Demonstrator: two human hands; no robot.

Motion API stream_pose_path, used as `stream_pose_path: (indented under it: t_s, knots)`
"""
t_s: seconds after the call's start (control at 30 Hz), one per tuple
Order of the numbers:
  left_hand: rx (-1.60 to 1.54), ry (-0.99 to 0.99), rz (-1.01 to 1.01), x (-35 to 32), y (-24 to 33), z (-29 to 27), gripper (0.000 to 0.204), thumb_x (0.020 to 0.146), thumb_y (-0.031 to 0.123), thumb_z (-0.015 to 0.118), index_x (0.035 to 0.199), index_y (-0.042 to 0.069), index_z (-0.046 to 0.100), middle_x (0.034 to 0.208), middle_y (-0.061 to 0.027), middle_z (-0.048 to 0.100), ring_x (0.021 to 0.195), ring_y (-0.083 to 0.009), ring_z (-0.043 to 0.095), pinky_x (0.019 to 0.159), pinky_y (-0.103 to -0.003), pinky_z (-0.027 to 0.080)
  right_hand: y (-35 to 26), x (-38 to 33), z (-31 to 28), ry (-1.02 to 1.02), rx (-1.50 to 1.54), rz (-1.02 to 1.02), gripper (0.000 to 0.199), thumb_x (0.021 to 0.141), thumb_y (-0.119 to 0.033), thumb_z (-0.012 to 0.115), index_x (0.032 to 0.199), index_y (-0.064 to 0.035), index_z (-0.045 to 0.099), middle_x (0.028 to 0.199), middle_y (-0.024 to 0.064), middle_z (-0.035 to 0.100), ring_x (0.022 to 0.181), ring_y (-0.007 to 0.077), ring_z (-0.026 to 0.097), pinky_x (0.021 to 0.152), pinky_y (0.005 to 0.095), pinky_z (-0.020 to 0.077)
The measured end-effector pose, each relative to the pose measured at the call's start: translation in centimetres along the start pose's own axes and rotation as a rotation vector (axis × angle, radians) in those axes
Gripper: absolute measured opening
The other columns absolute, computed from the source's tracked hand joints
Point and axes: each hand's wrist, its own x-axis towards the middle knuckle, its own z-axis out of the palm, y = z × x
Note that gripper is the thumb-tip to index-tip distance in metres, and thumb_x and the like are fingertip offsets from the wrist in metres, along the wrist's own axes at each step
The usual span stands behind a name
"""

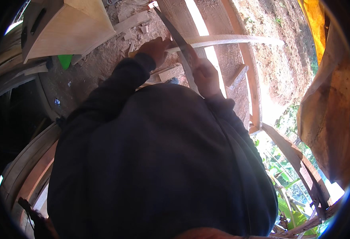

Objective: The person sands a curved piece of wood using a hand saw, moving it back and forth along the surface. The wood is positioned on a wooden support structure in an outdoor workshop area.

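Head view: near 12 o'clock, the pale wooden strip point(238, 38) lies across the planks point(187, 26), its free end reaching toward 1 o'clock. At about 1 o'clock the right hand point(206, 76) is clenched round the handle end of the saw point(174, 32), whose blade points toward 12 and crosses the strip. Just left of the blade, the left hand point(155, 51) curls at the strip; whether it grips or merely presses, I cannot tell, nor whether the teeth bite. Sawing well here likely calls for firm pressure on the strip, left fingers clear of the blade, long even strokes, and lighter ones near the end of the cut.
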Motion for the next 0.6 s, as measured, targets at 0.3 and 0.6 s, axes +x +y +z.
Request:
stream_pose_path:
  t_s: [0.3,0.6]
  knots:
    - [-0.019,0.026,0.033,0.7,0.1,-1.5,0.032,0.095,0.020,0.076,0.123,0.013,0.062,0.111,-0.0176,0.069,0.106,-0.0418,0.072,0.091,-0.054,0.059,-0.1,0.6,-2.4,-0.015,-0.115,0.034,0.010,0.108,-0.005,0.057,0.102,-0.0054,0.066,0.087,0.0023,0.065,0.071,0.0077,0.058,0.064,0.0262,0.0474]
    - [-0.046,0.014,0.006,1.1,-1.5,-0.6,0.031,0.097,0.023,0.075,0.123,0.013,0.062,0.113,-0.0182,0.070,0.108,-0.0439,0.071,0.093,-0.056,0.058,0.0,-0.9,-3.2,-0.022,0.010,-0.117,0.011,0.108,-0.001,0.056,0.108,-0.0075,0.065,0.101,0.0053,0.068,0.082,0.0085,0.060,0.074,0.0258,0.0480]
